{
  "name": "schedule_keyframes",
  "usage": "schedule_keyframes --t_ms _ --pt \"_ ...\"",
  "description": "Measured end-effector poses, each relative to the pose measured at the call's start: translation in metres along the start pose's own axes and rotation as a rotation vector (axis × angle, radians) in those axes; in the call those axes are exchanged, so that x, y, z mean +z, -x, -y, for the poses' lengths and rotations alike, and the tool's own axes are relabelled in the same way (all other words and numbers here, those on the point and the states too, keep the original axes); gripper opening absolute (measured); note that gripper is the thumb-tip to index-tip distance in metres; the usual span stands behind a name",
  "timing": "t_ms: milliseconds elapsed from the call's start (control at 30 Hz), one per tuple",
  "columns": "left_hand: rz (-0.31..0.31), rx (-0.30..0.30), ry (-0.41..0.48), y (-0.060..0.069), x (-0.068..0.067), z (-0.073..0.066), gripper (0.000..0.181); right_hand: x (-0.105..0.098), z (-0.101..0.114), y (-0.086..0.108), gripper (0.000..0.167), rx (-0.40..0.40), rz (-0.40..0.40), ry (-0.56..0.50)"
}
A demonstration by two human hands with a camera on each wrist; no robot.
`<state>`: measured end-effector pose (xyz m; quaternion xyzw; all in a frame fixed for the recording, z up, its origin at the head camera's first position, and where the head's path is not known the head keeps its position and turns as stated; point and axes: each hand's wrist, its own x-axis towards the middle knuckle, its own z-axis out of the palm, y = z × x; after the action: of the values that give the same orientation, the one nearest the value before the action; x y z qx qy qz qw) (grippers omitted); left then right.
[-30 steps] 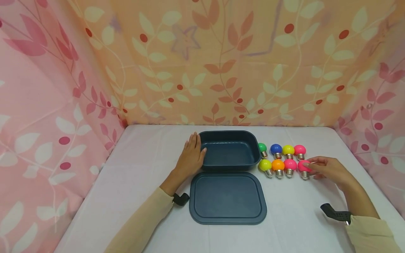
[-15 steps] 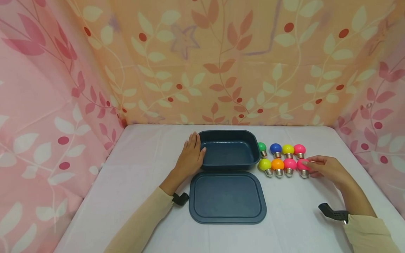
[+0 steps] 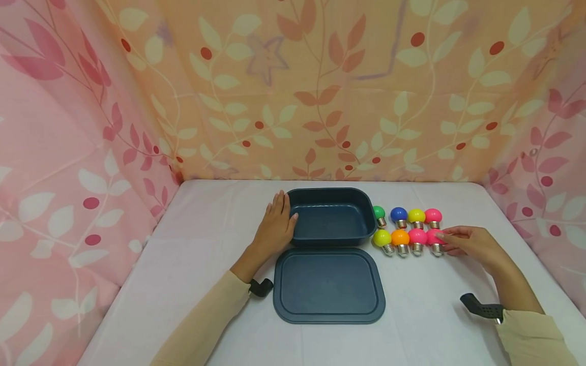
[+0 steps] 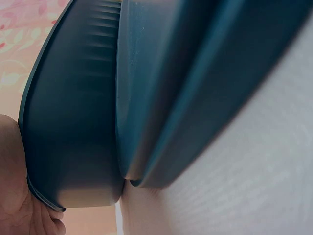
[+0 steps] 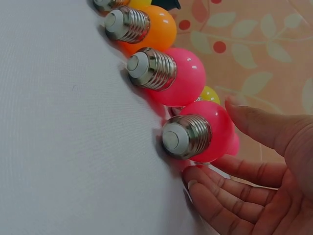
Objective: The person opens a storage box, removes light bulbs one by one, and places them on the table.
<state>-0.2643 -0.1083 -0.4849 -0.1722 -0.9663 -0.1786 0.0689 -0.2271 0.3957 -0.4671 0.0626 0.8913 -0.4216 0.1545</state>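
Observation:
My left hand [image 3: 276, 226] rests with straight fingers against the left rim of a dark blue rectangular box [image 3: 334, 216]; its thumb lies on the edge. In the left wrist view that hand [image 4: 17, 191] touches the box's wall [image 4: 71, 112]. At the right, my right hand [image 3: 473, 246] pinches a pink light bulb [image 3: 434, 236], the end one of the near row. The right wrist view has this pink bulb [image 5: 212, 129] lying on the cloth between the thumb and fingers of the right hand [image 5: 264, 171]. Another pink bulb [image 3: 417, 237] lies beside it.
In front of the box lies its flat dark blue lid [image 3: 329, 286]. The near row also has an orange bulb [image 3: 400, 237] and a yellow-green bulb [image 3: 382, 238]. Behind are green [image 3: 378, 212], blue [image 3: 399, 214], yellow [image 3: 416, 216] and pink bulbs [image 3: 433, 216]. Floral cloth [image 3: 320, 101] hangs around the table.
The pink bulb at my right hand has shifted slightly left, closer to the pink bulb beside it, and the hand has moved with it. The left hand stays on the box.

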Motion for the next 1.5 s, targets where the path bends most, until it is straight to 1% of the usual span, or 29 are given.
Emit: schedule_keyframes --t_ms 467,633,867,1067,1333,1400,1500 --pt "0.009 0.0 -0.01 0.0001 -0.0005 -0.0003 0.068 -0.0016 0.0011 0.0017 0.073 0.003 -0.003 -0.007" --pt "0.002 0.005 -0.016 -0.0007 0.0009 0.0005 0.068 -0.0047 0.0004 0.0021 0.072 0.0 0.0 -0.001" --pt "0.012 -0.008 -0.013 0.0001 -0.0001 -0.0003 0.067 -0.0053 -0.0015 0.0024 0.072 0.01 -0.008 -0.006" --pt "-0.006 -0.006 -0.01 -0.0015 0.0016 -0.0006 0.067 -0.0073 -0.0014 0.0011 0.072 0.004 -0.041 -0.012" --pt "0.014 -0.014 -0.006 -0.0017 0.0005 -0.0003 0.067 -0.0084 -0.0085 -0.0028 0.073 0.01 -0.088 -0.022" --pt "0.016 -0.016 -0.006 -0.001 -0.0008 -0.0008 0.068 -0.0085 -0.007 -0.0017 0.071 -0.003 -0.111 -0.015" --pt "0.021 -0.016 -0.005 -0.0006 -0.0037 0.0001 0.068 -0.0066 -0.0017 0.0007 0.07 -0.029 -0.167 0.007"
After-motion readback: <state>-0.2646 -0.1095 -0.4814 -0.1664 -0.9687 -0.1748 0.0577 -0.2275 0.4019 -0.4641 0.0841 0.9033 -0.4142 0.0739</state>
